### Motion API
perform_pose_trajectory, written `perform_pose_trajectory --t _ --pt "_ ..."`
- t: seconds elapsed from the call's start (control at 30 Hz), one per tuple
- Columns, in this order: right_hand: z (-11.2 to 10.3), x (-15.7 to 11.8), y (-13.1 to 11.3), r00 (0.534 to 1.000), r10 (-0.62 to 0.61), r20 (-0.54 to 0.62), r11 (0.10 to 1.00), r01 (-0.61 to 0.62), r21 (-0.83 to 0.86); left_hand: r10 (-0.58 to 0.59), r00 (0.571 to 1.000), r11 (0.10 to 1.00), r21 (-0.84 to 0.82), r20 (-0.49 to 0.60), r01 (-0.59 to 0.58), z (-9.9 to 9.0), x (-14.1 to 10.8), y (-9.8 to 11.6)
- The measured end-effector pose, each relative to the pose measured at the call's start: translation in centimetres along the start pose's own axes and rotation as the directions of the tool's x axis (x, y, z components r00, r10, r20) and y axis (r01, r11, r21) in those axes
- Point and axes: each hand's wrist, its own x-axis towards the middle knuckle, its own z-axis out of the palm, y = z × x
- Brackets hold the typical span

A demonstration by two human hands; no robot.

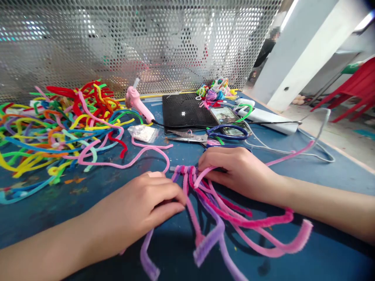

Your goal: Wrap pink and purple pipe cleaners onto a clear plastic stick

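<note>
A bundle of pink, magenta and purple pipe cleaners [215,210] lies on the blue table, looped side by side along a short row at its top. My left hand [152,203] is at the row's left side, fingers curled with the fingertips together on the strands. My right hand [234,169] is at the right end of the row, its fingers closed around a light pink pipe cleaner. The undersides of both hands, and whatever strands lie beneath them, are hidden.
A large pile of colourful pipe cleaners [73,121] covers the left side. Beyond my hands are scissors [190,136], a pink glue gun [140,105], a black mat [184,111], a phone [225,116], a small plastic bag [143,133] and a white power strip [269,119] with cables.
</note>
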Motion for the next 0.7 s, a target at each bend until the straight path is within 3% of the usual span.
perform_pose_trajectory --t 0.13,0.33,0.43,0.57,0.7 --pt "-0.1 0.0 -0.1 1.0 0.004 0.01 1.0 -0.004 0.007 0.008 0.997 0.993 0.114 -0.082 0.001 0.6 -0.6 0.2" --pt "0.0 -0.1 0.0 0.999 0.012 0.037 1.0 -0.012 0.01 0.038 0.992 0.979 0.206 -0.124 -0.012 0.7 -0.8 0.5" --pt "0.0 0.0 0.1 0.999 0.014 0.048 1.0 -0.015 0.007 0.172 0.98 0.95 0.279 -0.095 -0.139 0.6 -0.6 1.0" --pt "0.1 0.0 0.1 0.999 0.006 0.043 1.0 -0.005 -0.016 0.345 0.932 0.892 0.346 -0.106 -0.291 0.9 -0.5 1.9" --pt "0.0 -0.2 -0.2 0.999 -0.032 0.03 0.994 0.035 -0.105 0.374 0.923 0.887 0.328 -0.092 -0.326 1.4 -0.8 2.5"
